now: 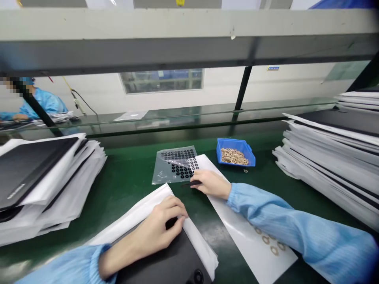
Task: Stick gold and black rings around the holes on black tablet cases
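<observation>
My left hand (161, 228) rests curled on a black flat panel (166, 264) that lies partly in a white foam sleeve (133, 215) at the near edge of the green bench; its fingertips press the panel's upper corner. My right hand (210, 183) lies further back, closed on a thin dark tool (191, 183) whose tip points left at a clear sheet of black ring stickers (177, 163). Under my right forearm runs a white sheet (260, 252) with a few tan rings on it.
A blue bin (235, 152) of tan rings stands behind my right hand. Stacks of panels in white sleeves rise at the left (44, 185) and right (334, 157). A shelf beam (189, 39) crosses overhead. Another person in blue (44, 102) works at far left.
</observation>
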`<state>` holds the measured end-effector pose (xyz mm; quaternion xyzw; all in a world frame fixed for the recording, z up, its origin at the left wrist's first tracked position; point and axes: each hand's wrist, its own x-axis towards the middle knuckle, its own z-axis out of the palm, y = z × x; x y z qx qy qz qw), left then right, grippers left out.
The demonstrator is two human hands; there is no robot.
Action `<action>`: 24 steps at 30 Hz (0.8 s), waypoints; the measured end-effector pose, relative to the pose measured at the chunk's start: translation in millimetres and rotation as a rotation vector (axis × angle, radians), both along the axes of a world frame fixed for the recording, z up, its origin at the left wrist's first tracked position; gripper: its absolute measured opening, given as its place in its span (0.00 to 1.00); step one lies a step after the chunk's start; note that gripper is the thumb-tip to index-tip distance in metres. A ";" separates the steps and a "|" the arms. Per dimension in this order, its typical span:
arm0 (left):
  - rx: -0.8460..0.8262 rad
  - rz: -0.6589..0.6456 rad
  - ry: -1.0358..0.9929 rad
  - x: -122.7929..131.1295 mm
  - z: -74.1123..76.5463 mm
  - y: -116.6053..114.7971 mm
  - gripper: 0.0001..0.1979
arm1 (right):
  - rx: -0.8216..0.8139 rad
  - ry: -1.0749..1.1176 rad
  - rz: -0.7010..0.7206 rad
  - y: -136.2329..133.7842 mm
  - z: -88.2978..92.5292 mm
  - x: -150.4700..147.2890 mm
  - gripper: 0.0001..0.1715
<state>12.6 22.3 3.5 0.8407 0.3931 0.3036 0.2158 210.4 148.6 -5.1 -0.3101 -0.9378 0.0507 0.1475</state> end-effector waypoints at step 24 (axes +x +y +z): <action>-0.592 0.377 -0.403 -19.4 -41.3 105.5 0.18 | 0.063 -0.168 -0.058 25.5 -1.3 -29.3 0.09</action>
